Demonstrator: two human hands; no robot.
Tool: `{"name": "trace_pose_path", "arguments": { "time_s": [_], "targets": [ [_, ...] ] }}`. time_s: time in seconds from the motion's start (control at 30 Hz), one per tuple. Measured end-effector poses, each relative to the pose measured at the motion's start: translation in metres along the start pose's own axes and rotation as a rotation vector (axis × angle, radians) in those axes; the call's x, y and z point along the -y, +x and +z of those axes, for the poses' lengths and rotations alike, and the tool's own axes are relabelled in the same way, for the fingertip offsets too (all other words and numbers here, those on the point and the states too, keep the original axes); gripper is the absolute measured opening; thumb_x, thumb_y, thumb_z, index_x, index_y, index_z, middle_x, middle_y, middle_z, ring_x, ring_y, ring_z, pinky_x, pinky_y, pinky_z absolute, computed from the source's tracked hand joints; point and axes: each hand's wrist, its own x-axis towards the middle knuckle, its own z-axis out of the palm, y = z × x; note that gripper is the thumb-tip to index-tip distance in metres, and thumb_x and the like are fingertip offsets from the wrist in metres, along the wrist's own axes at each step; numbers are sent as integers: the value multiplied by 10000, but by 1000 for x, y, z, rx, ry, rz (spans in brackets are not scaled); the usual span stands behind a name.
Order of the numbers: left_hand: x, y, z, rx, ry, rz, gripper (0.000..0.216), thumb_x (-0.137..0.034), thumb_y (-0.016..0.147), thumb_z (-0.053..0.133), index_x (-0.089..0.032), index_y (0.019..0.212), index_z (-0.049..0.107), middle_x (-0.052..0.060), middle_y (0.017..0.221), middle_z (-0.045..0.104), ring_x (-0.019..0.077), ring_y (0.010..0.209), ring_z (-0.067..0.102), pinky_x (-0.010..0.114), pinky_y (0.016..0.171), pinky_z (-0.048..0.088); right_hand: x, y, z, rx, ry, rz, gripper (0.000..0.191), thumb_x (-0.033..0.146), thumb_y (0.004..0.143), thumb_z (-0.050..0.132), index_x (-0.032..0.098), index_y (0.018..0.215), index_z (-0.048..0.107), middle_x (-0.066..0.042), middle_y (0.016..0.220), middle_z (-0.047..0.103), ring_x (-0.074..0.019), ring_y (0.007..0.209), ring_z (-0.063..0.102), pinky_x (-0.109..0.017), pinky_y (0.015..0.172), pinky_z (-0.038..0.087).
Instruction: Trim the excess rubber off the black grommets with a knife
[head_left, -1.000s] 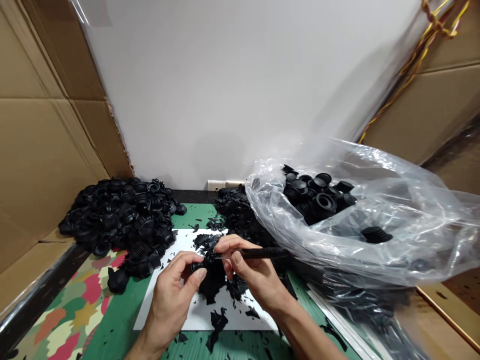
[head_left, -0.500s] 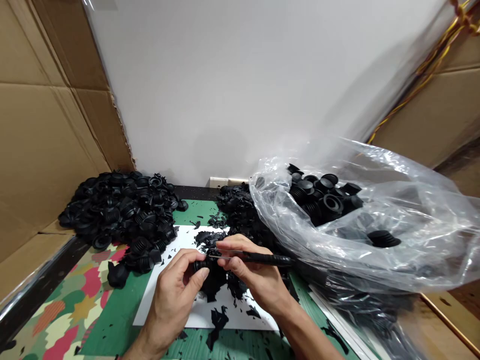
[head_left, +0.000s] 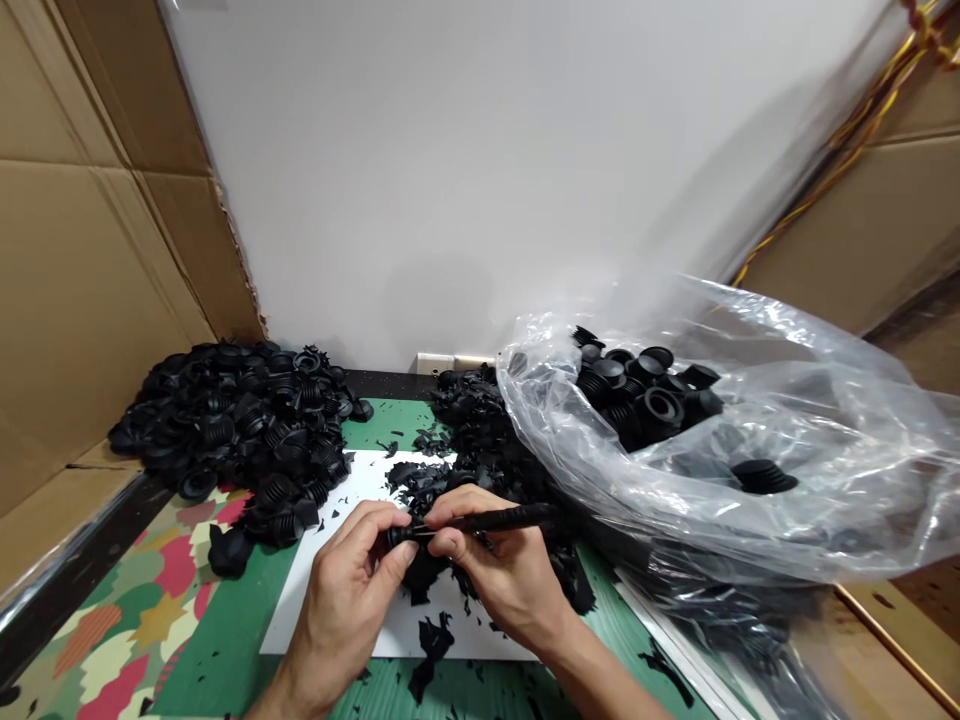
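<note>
My left hand [head_left: 349, 575] pinches a small black ribbed rubber part [head_left: 395, 537] between thumb and fingers. Most of that part is covered by the fingers. Close by on the right, my right hand [head_left: 499, 560] is closed around a slim tool with a black handle [head_left: 514, 518] and a thin metal end. The metal end points left and meets the rubber part, or nearly so; exact contact is hard to make out. Beneath both hands lies a white sheet [head_left: 300, 615] strewn with black rubber scraps [head_left: 433, 640].
A heap of black ribbed rubber parts [head_left: 240, 410] rises at the left. More scraps are piled behind the sheet [head_left: 480, 410]. At the right, a clear plastic bag [head_left: 810, 400] holds similar parts [head_left: 664, 408]. Cardboard [head_left: 67, 230] walls the left side; a white panel [head_left: 450, 180] stands behind.
My right hand has shifted left and slightly down, bringing the tool's metal end to the rubber part. My left hand stays nearly in place, still holding the part.
</note>
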Motion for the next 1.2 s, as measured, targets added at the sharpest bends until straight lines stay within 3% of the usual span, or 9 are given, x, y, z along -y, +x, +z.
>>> {"name": "trace_pose_path", "arguments": {
  "time_s": [0.2,0.27,0.37,0.43,0.6,0.73,0.9,1.03,1.2],
  "targets": [
    [2,-4,5,53,-26,-38,84,-264,786,620,-218,837,668,42,817,678,186,728,633,260,641,512,-2,-6,4,60,-242,-205,178,247,903,510,200,818,660,-67,746,659,-172,645,615,-277,579,488],
    [1,-5,6,78,-65,-60,84,-269,782,613,-214,797,674,38,781,676,181,700,628,255,615,510,-7,-3,-2,13,-352,-273,195,223,899,484,212,798,650,-68,738,660,-174,646,618,-278,576,484],
    [-2,-3,6,63,-153,-139,87,-262,736,639,-210,782,693,27,772,683,166,645,620,246,573,511,-17,8,-17,-299,-380,-125,211,300,882,519,221,711,614,-54,690,633,-164,562,584,-282,535,465],
    [-4,-1,5,37,-229,-210,135,-260,688,676,-204,807,705,23,781,692,154,595,610,241,531,510,-22,15,-24,-359,-243,75,220,367,861,547,207,721,604,-14,568,587,-146,475,541,-270,493,439],
    [0,1,4,-21,-251,-223,170,-234,653,708,-203,819,718,34,837,710,182,700,643,254,599,532,-19,18,-17,25,179,441,386,525,748,633,150,667,589,39,442,499,-94,374,441,-223,406,343],
    [4,-1,5,-52,-202,-157,169,-228,662,707,-220,829,731,41,891,718,208,818,656,267,677,537,-9,10,-2,235,244,549,372,494,675,720,142,698,602,46,537,514,-61,390,408,-193,380,324],
    [-1,3,3,-52,-308,-292,227,-221,573,753,-197,799,753,49,847,741,205,730,666,269,632,547,-7,9,1,264,266,563,291,406,688,698,153,629,566,49,535,507,-53,397,416,-179,377,318],
    [-4,7,1,-24,-423,-470,291,-223,534,782,-171,819,759,23,658,721,154,555,610,232,508,504,-10,12,-2,238,330,631,287,396,614,716,148,584,577,37,505,548,-46,346,402,-178,338,276],
    [-7,9,-2,-38,-503,-597,315,-220,508,802,-159,814,764,-20,505,657,108,476,547,196,481,466,-14,13,-1,201,371,661,244,349,582,715,137,555,597,33,458,558,-43,318,397,-177,324,273]
  ]
}}
